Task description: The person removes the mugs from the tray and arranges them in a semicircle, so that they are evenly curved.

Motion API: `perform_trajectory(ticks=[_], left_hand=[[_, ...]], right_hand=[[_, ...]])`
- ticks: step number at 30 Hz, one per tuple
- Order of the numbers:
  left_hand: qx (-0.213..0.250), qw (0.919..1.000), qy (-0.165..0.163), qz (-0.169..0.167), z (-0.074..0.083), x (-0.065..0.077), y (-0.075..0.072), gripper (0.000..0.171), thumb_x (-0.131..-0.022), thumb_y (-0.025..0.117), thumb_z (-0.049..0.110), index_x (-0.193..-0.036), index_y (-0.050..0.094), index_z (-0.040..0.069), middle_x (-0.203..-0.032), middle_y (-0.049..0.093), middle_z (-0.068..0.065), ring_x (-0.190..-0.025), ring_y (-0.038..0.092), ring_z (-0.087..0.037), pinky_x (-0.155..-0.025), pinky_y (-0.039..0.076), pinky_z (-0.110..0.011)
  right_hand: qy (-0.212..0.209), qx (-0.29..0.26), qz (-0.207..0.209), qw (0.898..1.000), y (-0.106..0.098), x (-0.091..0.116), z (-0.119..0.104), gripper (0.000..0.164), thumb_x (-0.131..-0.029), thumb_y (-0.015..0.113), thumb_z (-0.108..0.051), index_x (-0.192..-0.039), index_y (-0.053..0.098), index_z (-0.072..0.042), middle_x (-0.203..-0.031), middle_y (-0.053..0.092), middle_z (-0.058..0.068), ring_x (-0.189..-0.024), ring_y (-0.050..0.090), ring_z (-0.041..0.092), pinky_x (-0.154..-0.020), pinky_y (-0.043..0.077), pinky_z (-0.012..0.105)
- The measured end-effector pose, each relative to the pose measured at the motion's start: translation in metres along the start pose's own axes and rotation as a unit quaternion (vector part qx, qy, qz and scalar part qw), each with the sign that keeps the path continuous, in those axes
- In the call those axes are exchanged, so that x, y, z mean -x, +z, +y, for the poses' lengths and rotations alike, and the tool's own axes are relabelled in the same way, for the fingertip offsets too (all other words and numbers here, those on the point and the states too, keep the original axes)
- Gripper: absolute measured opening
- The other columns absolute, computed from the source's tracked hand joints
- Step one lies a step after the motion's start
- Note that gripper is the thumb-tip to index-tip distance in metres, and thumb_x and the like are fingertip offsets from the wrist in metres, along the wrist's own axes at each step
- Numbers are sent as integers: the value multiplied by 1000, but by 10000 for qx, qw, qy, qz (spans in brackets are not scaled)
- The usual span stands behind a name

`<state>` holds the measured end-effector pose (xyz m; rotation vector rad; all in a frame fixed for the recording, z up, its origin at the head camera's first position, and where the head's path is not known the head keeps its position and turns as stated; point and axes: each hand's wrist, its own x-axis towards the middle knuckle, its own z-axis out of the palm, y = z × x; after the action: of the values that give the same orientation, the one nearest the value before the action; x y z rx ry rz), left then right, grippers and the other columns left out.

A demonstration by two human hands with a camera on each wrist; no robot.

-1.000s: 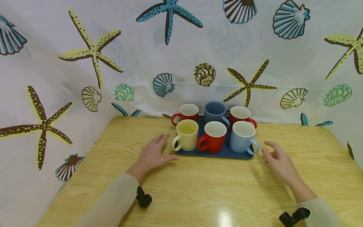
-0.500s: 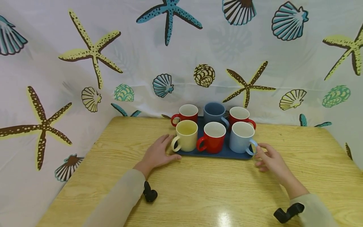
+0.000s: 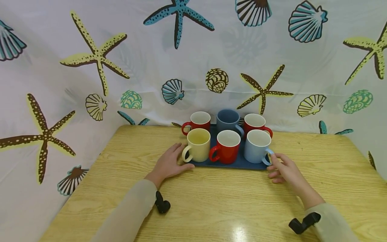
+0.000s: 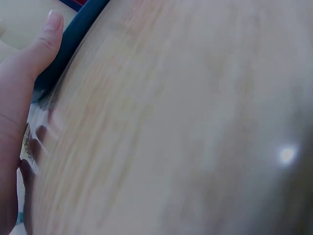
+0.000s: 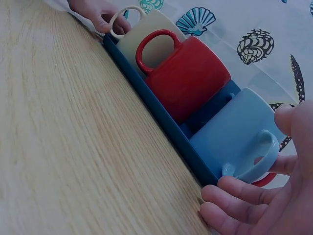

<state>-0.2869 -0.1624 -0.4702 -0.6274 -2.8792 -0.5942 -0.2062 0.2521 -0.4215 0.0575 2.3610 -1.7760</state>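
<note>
A dark blue tray (image 3: 242, 166) bears two rows of mugs. In front stand a pale yellow mug (image 3: 200, 149), a red mug (image 3: 228, 151) and a light blue mug (image 3: 255, 150). My left hand (image 3: 169, 163) is at the tray's left end, fingers beside the yellow mug; in the left wrist view its thumb (image 4: 46, 46) overlaps the tray's rim. At the other end is my right hand (image 3: 286, 171), with loosely bent fingertips (image 5: 215, 193) right by the tray's corner. Its thumb and forefinger are spread around the light blue mug's handle (image 5: 259, 164).
The back row holds a red mug (image 3: 207, 126), a slate blue mug (image 3: 223, 125) and another red mug (image 3: 248, 129). Behind the wooden table (image 3: 217, 201) hangs a white cloth (image 3: 193, 67) printed with shells and starfish.
Both hands have moved inward: the right has come left to the tray's corner and the light blue handle, the left slightly right against the tray's end. The mugs stay in place.
</note>
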Motion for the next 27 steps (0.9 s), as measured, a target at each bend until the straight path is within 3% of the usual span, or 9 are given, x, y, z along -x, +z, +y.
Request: perform_trajectory(ticks=[9,14,19,27], left_hand=[[102,9996,126,233,-5,0,6,97,-70,58,75,-139,43,9,-141,39,-18,-127,37,-37,-101,33,-51],[178,9997,35,162,-4,-1,7,95,-71,56,75,-141,41,11,-142,38,-17,-129,35,-36,-102,31,-51],[193,9997,-116,48,-3,-1,6,93,-73,54,75,-142,40,14,-144,36,-15,-132,31,-34,-104,29,-50],[195,9997,-127,62,-3,0,8,92,-74,52,75,-142,40,14,-144,36,-15,-132,31,-34,-104,28,-50]], right_hand=[[181,-152,3,9997,1,-3,-1,68,-94,38,-54,-139,32,-3,-105,59,22,-79,64,24,-65,54,37],[315,-239,-22,9992,0,-8,-2,69,-94,36,-56,-135,36,-1,-99,60,17,-78,65,24,-64,54,38],[467,-441,26,9979,0,-11,-6,59,-95,39,-52,-118,43,3,-88,62,12,-74,65,21,-62,54,38],[858,-1012,-62,9911,-2,-13,-9,40,-95,46,-46,-94,50,-6,-82,64,9,-73,65,21,-61,53,35]])
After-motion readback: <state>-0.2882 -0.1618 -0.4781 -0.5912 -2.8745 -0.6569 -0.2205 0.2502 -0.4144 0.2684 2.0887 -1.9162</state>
